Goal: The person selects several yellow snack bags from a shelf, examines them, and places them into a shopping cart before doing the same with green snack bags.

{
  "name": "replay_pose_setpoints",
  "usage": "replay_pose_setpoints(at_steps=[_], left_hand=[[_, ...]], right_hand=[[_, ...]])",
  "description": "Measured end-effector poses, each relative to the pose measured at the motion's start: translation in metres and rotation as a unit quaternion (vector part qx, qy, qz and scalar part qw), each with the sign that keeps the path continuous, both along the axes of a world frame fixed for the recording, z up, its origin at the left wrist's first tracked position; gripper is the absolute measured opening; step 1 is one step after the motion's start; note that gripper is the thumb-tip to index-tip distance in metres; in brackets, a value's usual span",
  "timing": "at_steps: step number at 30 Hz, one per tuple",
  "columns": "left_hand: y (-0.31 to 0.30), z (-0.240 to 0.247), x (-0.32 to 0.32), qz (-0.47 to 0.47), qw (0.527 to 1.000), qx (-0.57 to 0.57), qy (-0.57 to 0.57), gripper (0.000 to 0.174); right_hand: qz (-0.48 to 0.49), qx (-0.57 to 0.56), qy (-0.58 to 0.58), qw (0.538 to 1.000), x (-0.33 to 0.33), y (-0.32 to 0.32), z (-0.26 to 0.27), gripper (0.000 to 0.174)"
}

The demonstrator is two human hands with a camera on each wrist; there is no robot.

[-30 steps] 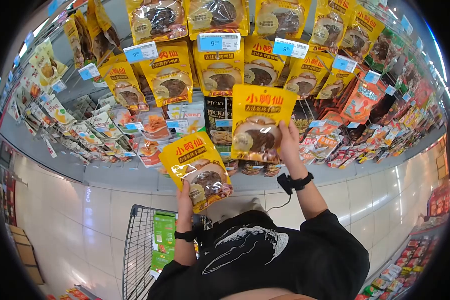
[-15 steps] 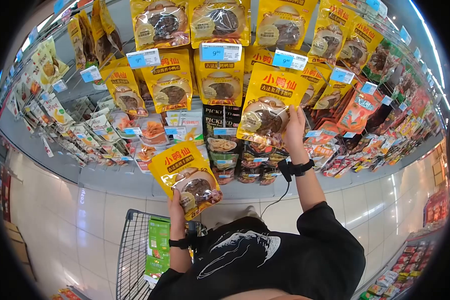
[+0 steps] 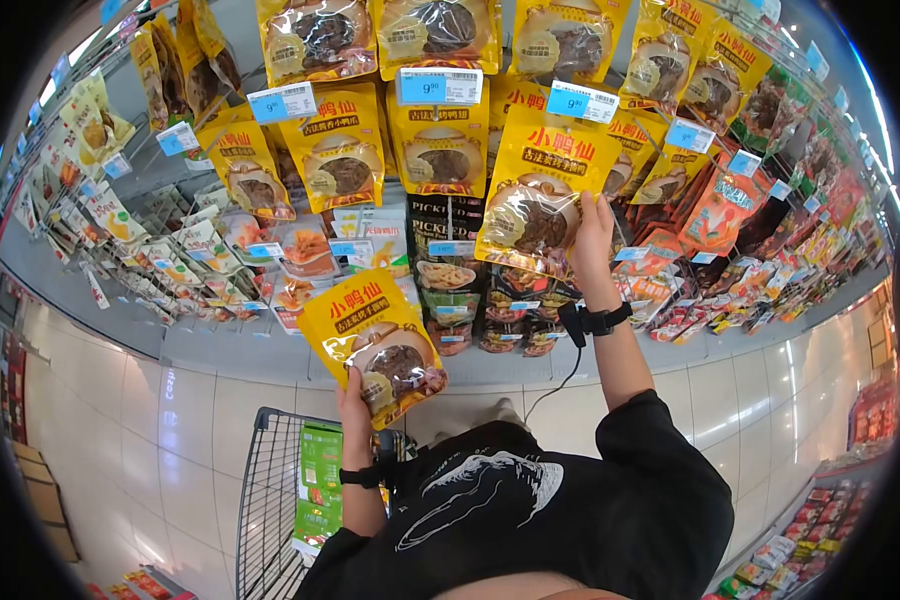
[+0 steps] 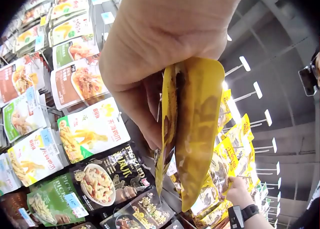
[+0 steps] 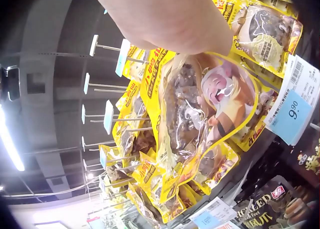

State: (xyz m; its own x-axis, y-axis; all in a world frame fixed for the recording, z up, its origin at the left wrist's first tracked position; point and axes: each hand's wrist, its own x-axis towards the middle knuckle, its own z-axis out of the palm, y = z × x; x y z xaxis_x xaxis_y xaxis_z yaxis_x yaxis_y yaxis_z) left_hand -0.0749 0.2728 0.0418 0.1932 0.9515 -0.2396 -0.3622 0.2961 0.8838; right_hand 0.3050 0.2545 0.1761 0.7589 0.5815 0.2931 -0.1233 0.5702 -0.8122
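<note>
My left hand [image 3: 354, 405] grips a yellow snack pouch [image 3: 378, 335] by its lower left edge, held low in front of the shelf. The left wrist view shows this pouch [image 4: 200, 129] from its edge, thumb and fingers pinching it. Higher up, my right hand [image 3: 592, 240] holds a matching yellow pouch [image 3: 540, 185] by its right edge. That pouch's top reaches just under a blue price tag [image 3: 582, 102] and overlaps the pouches hanging behind. In the right wrist view the pouch [image 5: 182, 103] shows a clear window with dark meat, and my fingers are mostly hidden.
More yellow pouches [image 3: 438, 150] hang on hooks across the rack. Price tags [image 3: 440, 86] stick out at the hook ends. Black pickled-snack packs [image 3: 440, 230] hang below. A shopping cart [image 3: 270, 490] holding green packs [image 3: 320, 480] stands beside my left arm.
My right hand has carried its pouch right and slightly up, to the hanging row beneath the price tag. The left pouch has shifted a little to the left. Both hands keep their grip.
</note>
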Motion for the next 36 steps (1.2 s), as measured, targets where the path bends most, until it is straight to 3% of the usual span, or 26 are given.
replay_pose_setpoints(at_steps=[8,13,15,19,22,24,25,29,31,33,34,36], left_hand=[[-0.003,0.005,0.002,-0.001,1.0,-0.021,0.005,0.036],[-0.007,0.015,0.006,0.003,0.999,0.039,-0.008,0.035],[-0.007,0.013,0.002,0.0,0.999,0.032,-0.002,0.034],[-0.01,0.006,-0.004,0.009,1.0,0.018,-0.006,0.034],[-0.013,0.009,-0.007,0.009,0.999,0.025,0.018,0.035],[-0.014,0.011,-0.009,-0.015,0.999,0.031,0.037,0.035],[-0.013,0.014,-0.009,-0.04,0.997,0.038,0.056,0.035],[-0.008,0.034,0.003,-0.103,0.99,0.06,0.073,0.033],[0.0,0.044,0.015,-0.168,0.972,0.136,0.092,0.029],[0.004,0.059,0.032,-0.178,0.966,0.149,0.115,0.025],[0.007,0.065,0.04,-0.2,0.953,0.19,0.124,0.024],[0.008,0.082,0.06,-0.221,0.941,0.227,0.114,0.024]], right_hand=[[-0.012,-0.03,-0.027,0.999,0.056,0.054,-0.02,0.025],[-0.022,-0.096,-0.074,0.992,0.09,0.078,-0.02,0.028],[-0.038,-0.144,-0.082,0.985,0.096,0.078,-0.017,0.026],[0.054,-0.183,-0.024,0.981,0.108,0.058,-0.023,0.019],[0.047,-0.183,-0.126,0.974,0.101,0.039,-0.041,0.022],[-0.139,-0.113,-0.238,0.955,0.078,0.031,-0.049,0.024],[-0.141,-0.112,-0.237,0.955,0.067,0.022,-0.051,0.024],[0.106,-0.19,-0.298,0.929,-0.006,-0.016,-0.037,0.026],[0.247,-0.226,-0.293,0.895,-0.044,-0.028,-0.039,0.029],[0.41,-0.255,-0.189,0.855,-0.072,-0.042,-0.03,0.033],[0.406,-0.257,-0.188,0.856,-0.075,-0.044,-0.036,0.033],[0.461,-0.297,-0.221,0.806,-0.074,-0.043,-0.048,0.036]])
